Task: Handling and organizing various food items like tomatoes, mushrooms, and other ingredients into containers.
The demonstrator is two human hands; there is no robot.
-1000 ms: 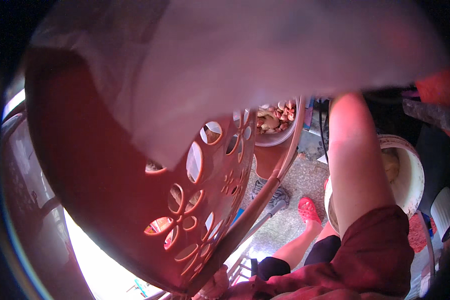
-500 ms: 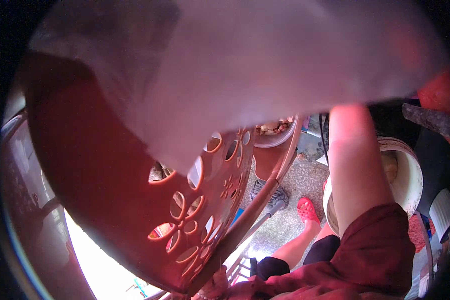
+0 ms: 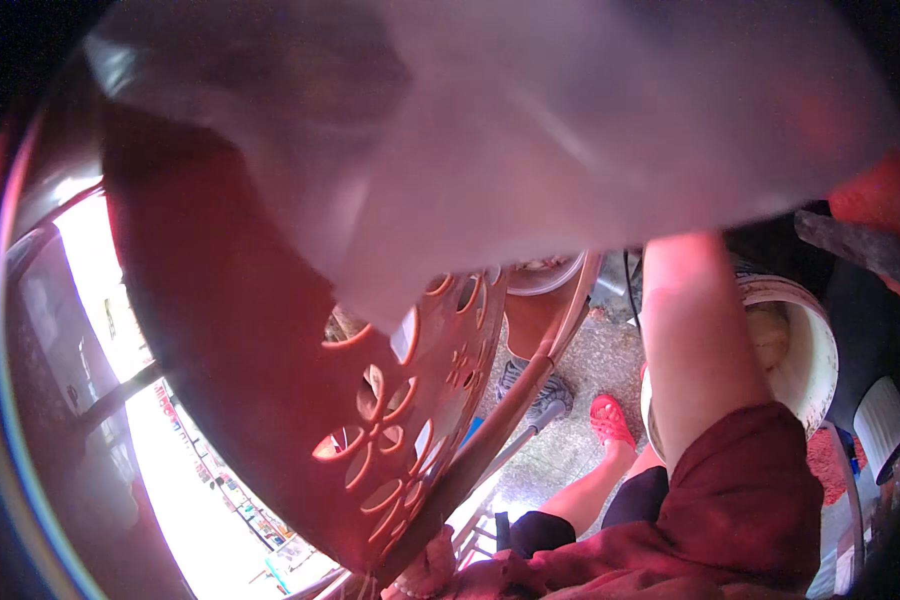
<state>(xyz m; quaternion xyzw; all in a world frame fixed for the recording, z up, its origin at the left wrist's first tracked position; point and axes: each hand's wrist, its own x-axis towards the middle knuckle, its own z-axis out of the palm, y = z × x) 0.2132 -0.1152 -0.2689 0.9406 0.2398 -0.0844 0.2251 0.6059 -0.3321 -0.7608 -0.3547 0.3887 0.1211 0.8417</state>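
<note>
A red-brown plastic chair (image 3: 220, 330) with flower-shaped cut-outs fills the left and middle, tilted close to me. My left hand (image 3: 428, 572), with a bracelet at the wrist, shows partly at the lower edge, its fingers curled against the chair's lower rim. A hazy, translucent plastic sheet (image 3: 530, 130) hangs across the upper part of the view, overlapping the chair. My right forearm, in a dark red sleeve, reaches up and disappears behind this sheet. The right hand is hidden there, so its fingers do not show.
A white bucket (image 3: 815, 350) with something pale inside stands beside my right forearm. Beyond the chair's edge is a clear bowl (image 3: 550, 275), mostly covered. My foot in a red clog (image 3: 610, 420) rests on the speckled floor (image 3: 580, 365). An orange-red object (image 3: 880, 195) sits far right.
The chair's left edge has shifted right, widening the bright gap beside it. The sheet hangs slightly lower and covers more of the bowl. My right forearm appears a little farther left.
</note>
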